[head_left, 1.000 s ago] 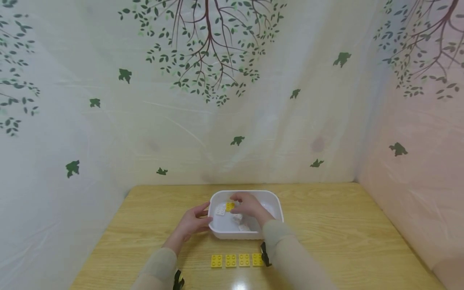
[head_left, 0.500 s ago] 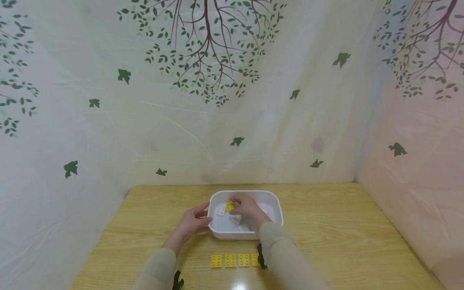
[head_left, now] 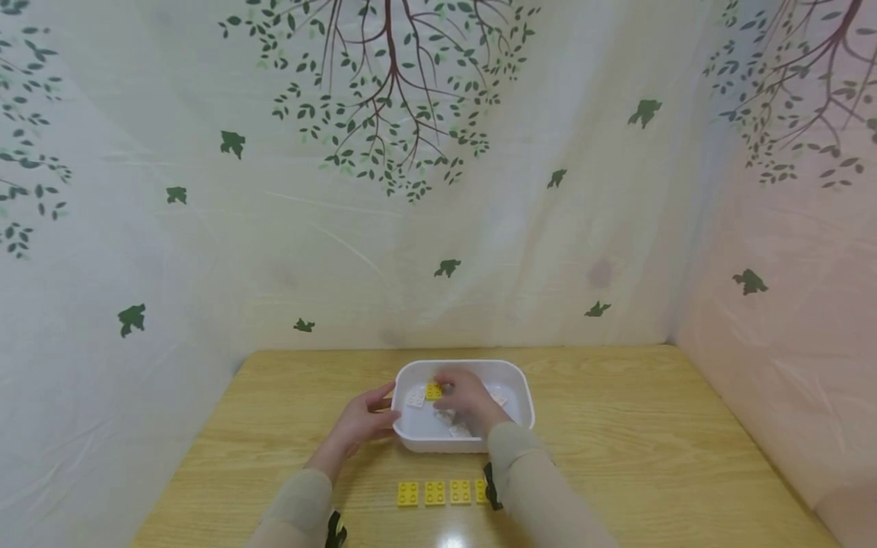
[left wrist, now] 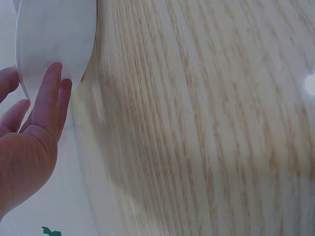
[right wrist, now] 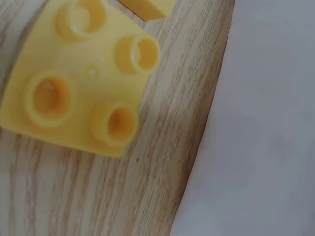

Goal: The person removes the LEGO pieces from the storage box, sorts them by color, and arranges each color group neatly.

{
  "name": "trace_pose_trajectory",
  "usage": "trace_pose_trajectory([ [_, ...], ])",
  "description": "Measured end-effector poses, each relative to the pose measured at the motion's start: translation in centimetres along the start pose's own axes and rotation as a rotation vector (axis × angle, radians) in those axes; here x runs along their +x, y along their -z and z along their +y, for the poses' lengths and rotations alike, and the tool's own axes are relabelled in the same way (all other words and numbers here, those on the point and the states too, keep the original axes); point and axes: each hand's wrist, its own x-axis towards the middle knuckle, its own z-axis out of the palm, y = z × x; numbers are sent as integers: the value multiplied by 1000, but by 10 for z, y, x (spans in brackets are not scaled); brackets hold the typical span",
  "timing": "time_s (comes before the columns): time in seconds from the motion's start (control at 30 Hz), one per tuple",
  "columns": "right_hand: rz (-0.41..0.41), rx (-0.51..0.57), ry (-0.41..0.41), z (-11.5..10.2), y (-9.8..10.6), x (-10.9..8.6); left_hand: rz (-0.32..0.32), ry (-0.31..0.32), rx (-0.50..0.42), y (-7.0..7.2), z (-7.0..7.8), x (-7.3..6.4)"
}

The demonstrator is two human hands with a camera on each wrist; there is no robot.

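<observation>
In the head view my left hand holds the left edge of a white plastic tray, with fingers at its rim and outer wall. In the left wrist view some fingertips rest against the tray wall. My right hand reaches inside the tray, fingers spread and slightly bent, a little blurred. Just left of its fingertips lies a yellow toy brick, beside a white toy brick. More white bricks lie under and around the hand, partly hidden. I see nothing between the right fingers.
In front of the tray several yellow bricks form a row on the wooden table; the right wrist strap partly covers the rightmost. One yellow brick looms close in the right wrist view. A printed curtain hangs behind the table.
My right hand and forearm have shifted slightly left within the tray. More of a white brick to the right of the hand shows. My left hand stays at the tray's edge.
</observation>
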Motion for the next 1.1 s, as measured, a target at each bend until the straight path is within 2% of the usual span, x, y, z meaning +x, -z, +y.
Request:
trace_pose_trajectory([
  [0.4, 1, -35, 5, -1, -5, -3, -16, -18, -18, 2, -1, 0],
  [0.67, -21, -124, -49, 3, -9, -1, -18, -15, -13, 1, 0, 0],
  [1.1, 9, -325, 5, 1, -15, 0, -3, -3, -6, 1, -2, 0],
])
